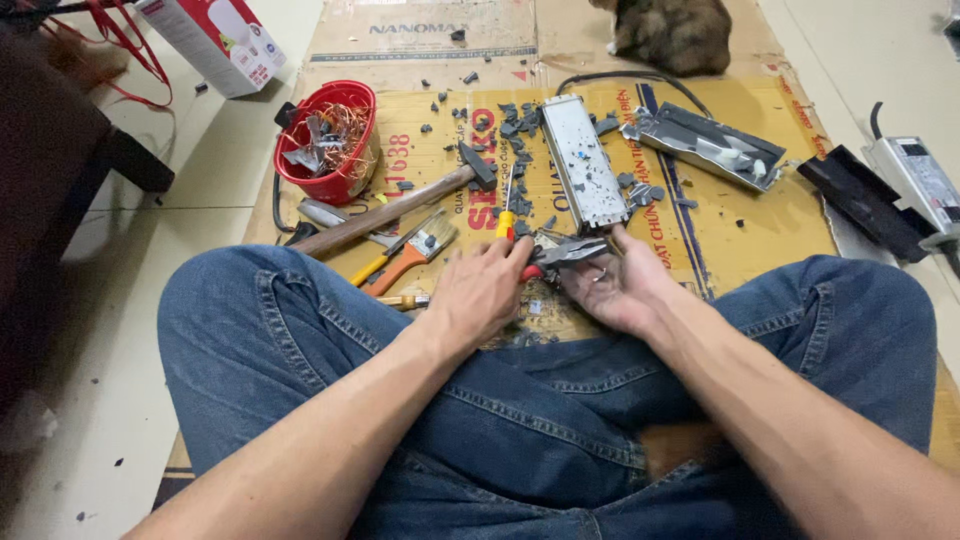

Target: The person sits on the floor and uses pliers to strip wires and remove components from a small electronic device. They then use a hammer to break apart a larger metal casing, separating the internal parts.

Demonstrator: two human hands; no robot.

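I sit cross-legged in blue jeans on flattened cardboard (pixel 760 230). My left hand (pixel 480 290) rests knuckles up on red-handled pliers (pixel 560 252), next to a yellow-and-red screwdriver (pixel 507 212). My right hand (pixel 615 285) lies palm up, fingers curled under the pliers' metal jaws and a small metal piece. Just beyond both hands lies a long grey metal power-supply case (pixel 583 160), opened, with dark broken bits scattered around it.
A wooden-handled hammer (pixel 400 205) and a paintbrush (pixel 415 250) lie left of the hands. A red basket (pixel 330 140) holds copper wire and scraps. Another opened metal case (pixel 705 143) and a black-and-silver unit (pixel 895 190) lie right. A furry animal (pixel 670 35) sits at the top.
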